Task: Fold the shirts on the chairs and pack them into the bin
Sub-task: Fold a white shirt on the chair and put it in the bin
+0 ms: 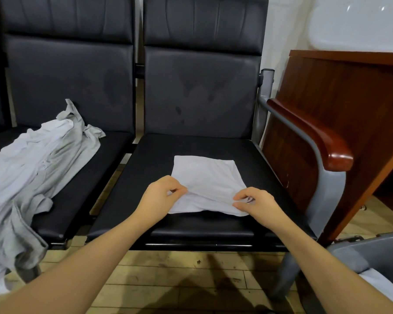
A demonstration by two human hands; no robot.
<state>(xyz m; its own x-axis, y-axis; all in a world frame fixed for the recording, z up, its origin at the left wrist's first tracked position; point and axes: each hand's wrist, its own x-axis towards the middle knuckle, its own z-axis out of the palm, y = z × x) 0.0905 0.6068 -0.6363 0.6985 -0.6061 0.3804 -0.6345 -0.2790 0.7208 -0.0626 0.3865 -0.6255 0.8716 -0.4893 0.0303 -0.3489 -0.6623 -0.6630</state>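
Observation:
A white shirt, folded into a small rectangle, lies on the seat of the right black chair. My left hand pinches its near left edge. My right hand pinches the near right edge, lifting the top layer a little off the layer below. A heap of unfolded grey and white shirts sprawls over the left chair and hangs off its front. The grey bin stands at the lower right, with white cloth showing inside it.
A wooden desk stands right of the chairs, behind the chair's grey metal armrest with its wooden cap. Tiled floor runs in front of the seats. The chair backs rise behind.

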